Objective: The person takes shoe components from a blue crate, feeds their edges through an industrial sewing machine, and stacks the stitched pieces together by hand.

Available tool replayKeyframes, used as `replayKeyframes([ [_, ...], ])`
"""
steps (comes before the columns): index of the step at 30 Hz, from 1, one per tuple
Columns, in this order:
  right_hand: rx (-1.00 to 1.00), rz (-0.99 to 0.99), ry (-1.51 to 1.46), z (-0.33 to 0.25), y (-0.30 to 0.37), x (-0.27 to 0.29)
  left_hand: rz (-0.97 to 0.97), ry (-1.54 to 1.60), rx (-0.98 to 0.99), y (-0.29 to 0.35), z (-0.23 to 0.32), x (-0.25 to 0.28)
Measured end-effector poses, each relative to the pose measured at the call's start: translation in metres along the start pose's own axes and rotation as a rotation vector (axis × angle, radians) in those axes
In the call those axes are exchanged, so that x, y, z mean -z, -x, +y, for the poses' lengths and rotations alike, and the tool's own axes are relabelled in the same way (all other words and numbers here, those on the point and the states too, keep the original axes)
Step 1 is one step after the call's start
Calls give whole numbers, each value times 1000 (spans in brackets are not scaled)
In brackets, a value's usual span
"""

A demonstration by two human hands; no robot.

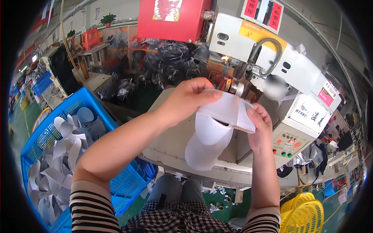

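Between my two hands is a white, flexible curved piece [227, 106], shaped like a shoe upper, spread just in front of the machine's metal roller [234, 87]. My left hand [196, 93] pinches its upper left side, thumb on top. At its right end my right hand [260, 122] grips the edge between thumb and fingers. Below it, more white rounded pieces [206, 149] hang or lie over the front of the worktable [171, 145]; whether they join the held piece I cannot tell. A dark slit shows between the held piece and those below.
The white machine [279, 50] rises ahead and to the right, with a button control box [287, 143]. A red box [171, 19] stands behind. At left, a blue plastic basket [103, 112] holds many similar white pieces. Yellow baskets [303, 213] stand lower right. Black bags [171, 58] are piled beyond.
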State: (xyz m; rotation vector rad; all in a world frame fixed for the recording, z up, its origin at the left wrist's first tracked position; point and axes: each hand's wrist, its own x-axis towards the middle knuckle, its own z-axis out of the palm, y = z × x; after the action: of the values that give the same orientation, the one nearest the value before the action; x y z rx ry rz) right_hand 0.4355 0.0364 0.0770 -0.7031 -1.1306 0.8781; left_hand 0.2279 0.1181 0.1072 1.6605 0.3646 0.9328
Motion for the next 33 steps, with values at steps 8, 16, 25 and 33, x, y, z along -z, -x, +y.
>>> replayKeyframes([
  [8,-58,110,-31,7,-45,6,164,216,49,-54,-24,2],
  [16,-87,95,-114,12,-63,9,165,337,25,-71,-38,7],
  [25,-168,15,-189,23,-71,18,82,366,182,-81,-42,13],
  [33,-153,127,-130,34,-46,25,-35,440,283,-57,-59,8],
])
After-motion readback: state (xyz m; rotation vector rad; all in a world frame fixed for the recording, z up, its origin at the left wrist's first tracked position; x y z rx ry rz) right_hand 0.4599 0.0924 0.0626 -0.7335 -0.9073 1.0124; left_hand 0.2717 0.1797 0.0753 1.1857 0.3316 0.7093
